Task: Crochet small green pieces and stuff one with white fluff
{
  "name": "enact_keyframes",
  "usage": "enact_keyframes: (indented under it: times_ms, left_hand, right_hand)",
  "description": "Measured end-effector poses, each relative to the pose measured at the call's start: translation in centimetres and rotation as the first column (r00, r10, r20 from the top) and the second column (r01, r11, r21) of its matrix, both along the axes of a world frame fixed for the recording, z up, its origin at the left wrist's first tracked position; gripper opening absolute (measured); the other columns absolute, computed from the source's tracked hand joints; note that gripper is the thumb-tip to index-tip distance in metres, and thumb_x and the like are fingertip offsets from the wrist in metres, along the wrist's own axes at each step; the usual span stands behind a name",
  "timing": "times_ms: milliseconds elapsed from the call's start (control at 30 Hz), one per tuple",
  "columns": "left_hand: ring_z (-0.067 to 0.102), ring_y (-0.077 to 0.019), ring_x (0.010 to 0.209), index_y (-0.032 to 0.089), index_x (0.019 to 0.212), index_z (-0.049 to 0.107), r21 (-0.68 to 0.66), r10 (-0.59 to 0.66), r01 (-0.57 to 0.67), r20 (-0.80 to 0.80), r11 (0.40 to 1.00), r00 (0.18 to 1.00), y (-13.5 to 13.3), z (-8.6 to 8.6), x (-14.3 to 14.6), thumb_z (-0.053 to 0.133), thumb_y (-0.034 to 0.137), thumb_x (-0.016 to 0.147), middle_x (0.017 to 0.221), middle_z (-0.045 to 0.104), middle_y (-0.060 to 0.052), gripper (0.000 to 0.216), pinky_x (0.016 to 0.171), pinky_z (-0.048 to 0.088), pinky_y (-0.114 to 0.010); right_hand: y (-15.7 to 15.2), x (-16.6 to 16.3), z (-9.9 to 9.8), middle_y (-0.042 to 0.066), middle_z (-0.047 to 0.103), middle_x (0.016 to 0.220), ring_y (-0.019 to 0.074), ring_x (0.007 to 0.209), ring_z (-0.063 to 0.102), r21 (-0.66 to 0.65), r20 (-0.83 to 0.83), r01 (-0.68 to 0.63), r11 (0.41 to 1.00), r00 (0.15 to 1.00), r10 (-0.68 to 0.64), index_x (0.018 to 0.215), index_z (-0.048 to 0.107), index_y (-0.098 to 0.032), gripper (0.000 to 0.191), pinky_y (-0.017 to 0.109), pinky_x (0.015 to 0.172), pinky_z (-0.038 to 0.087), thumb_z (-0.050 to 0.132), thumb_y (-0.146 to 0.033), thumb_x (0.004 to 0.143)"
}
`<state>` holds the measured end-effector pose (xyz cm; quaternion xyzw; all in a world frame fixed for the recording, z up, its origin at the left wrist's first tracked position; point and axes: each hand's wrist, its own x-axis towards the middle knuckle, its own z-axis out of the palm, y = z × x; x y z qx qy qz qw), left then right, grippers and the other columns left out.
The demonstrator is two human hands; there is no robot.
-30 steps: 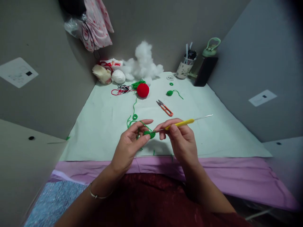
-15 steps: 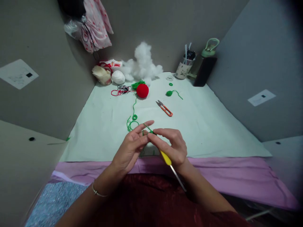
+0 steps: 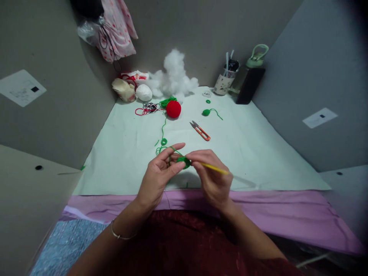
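Note:
My left hand pinches a small green crochet piece over the near part of the table, with green yarn running across its forefinger and back towards the red ball. My right hand grips a yellow-handled crochet hook, whose tip is at the green piece and whose metal end points right, blurred by motion. The two hands meet at the piece, fingers closed round what they hold.
A red crochet ball lies further back, orange snips to its right, a small green piece with a tail, white stuffing, a cup of tools and a dark bottle. Grey partition walls enclose the white table cover.
The hook swung in my right hand: first pointing up-right, then its handle down towards me, now out to the right. My left hand kept the green piece in place.

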<state>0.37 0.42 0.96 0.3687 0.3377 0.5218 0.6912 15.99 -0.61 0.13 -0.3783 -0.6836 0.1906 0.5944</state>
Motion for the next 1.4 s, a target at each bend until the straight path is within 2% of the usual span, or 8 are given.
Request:
enact_keyframes:
  times_ms: [133,233,367,867,1000,1200,1300,1400]
  left_hand:
    - [0.06,-0.0118,0.08,0.02,0.127,0.074,-0.145,-0.094,0.116,0.146,0.983,0.985,0.5,-0.1,0.0,0.084,0.025,0.08,0.087,0.068,-0.001,0.048,0.083,0.049,-0.025]
    - [0.057,-0.0107,0.074,0.016,0.111,0.08,-0.208,-0.093,0.139,0.217,0.968,0.972,0.9,-0.2,-0.4,0.085,0.025,0.077,0.084,0.066,-0.002,0.035,0.081,0.05,-0.026]
    - [0.059,-0.0128,0.083,0.021,0.111,0.08,-0.091,-0.04,0.05,0.108,0.995,0.993,0.7,-0.2,-0.6,0.084,0.023,0.079,0.09,0.067,-0.002,0.032,0.085,0.047,-0.026]
    - [0.057,-0.0177,0.093,0.027,0.12,0.078,0.147,0.049,-0.018,-0.21,0.989,0.976,0.3,-0.1,-0.9,0.078,0.024,0.086,0.095,0.066,-0.003,0.035,0.091,0.044,-0.03]
    - [0.056,-0.0172,0.095,0.028,0.121,0.077,0.243,0.13,-0.049,-0.329,0.969,0.935,0.3,-0.2,-1.1,0.074,0.021,0.088,0.099,0.067,-0.003,0.034,0.094,0.043,-0.03]
    - [0.057,-0.0155,0.093,0.028,0.121,0.075,0.373,0.283,-0.122,-0.416,0.92,0.864,0.0,-0.4,-0.5,0.075,0.014,0.085,0.101,0.068,-0.001,0.038,0.094,0.044,-0.029]
    - [0.057,-0.0146,0.087,0.026,0.125,0.073,0.272,0.244,-0.163,-0.299,0.948,0.922,-0.1,-0.3,0.0,0.081,0.019,0.081,0.089,0.065,0.0,0.044,0.082,0.047,-0.026]
    - [0.05,-0.0087,0.069,0.023,0.132,0.07,0.017,0.023,-0.022,-0.058,1.0,0.998,0.0,0.1,0.1,0.085,0.027,0.08,0.081,0.06,0.002,0.054,0.068,0.045,-0.02]
  right_hand:
    - [-0.3,0.3,0.1,0.007,0.076,0.111,0.0208,0.096,0.071,0.165,0.159,0.078,0.983,0.982,-0.105,0.116,0.078,-0.029,0.031,0.037,0.078,0.061,0.065,-0.01,0.095]
    - [0.3,0.8,0.5,0.005,0.076,0.096,0.0179,0.08,0.069,-0.049,-0.095,0.056,0.997,0.994,-0.061,0.106,0.078,-0.025,0.02,0.034,0.068,0.058,0.06,-0.02,0.101]
    - [1.1,1.0,0.8,0.005,0.073,0.086,0.0143,0.067,0.062,-0.263,-0.396,-0.138,0.955,0.918,0.024,0.092,0.076,-0.021,0.022,0.03,0.06,0.053,0.062,-0.035,0.1]
    - [1.3,1.5,1.0,0.003,0.077,0.091,0.0113,0.066,0.063,-0.31,-0.393,-0.296,0.904,0.905,0.162,0.097,0.073,-0.022,0.021,0.028,0.062,0.048,0.057,-0.034,0.104]
    - [0.4,1.5,1.3,0.003,0.076,0.097,0.0124,0.072,0.065,-0.205,-0.166,-0.158,0.966,0.978,0.124,0.103,0.073,-0.023,0.02,0.03,0.069,0.054,0.053,-0.024,0.106]
    - [0.1,1.0,0.8,0.008,0.077,0.1,0.0185,0.088,0.07,0.215,0.291,-0.029,0.976,0.956,-0.036,0.114,0.066,-0.019,0.019,0.035,0.075,0.055,0.052,-0.013,0.103]
    - [0.4,0.8,0.0,0.01,0.076,0.101,0.0194,0.087,0.07,0.419,0.415,0.034,0.907,0.882,-0.225,0.115,0.069,-0.019,0.02,0.034,0.072,0.056,0.059,-0.011,0.099]
    - [0.5,0.7,-0.5,0.01,0.075,0.109,0.0207,0.094,0.071,0.474,0.414,0.048,0.879,0.869,-0.271,0.121,0.072,-0.022,0.031,0.034,0.075,0.059,0.065,-0.008,0.095]
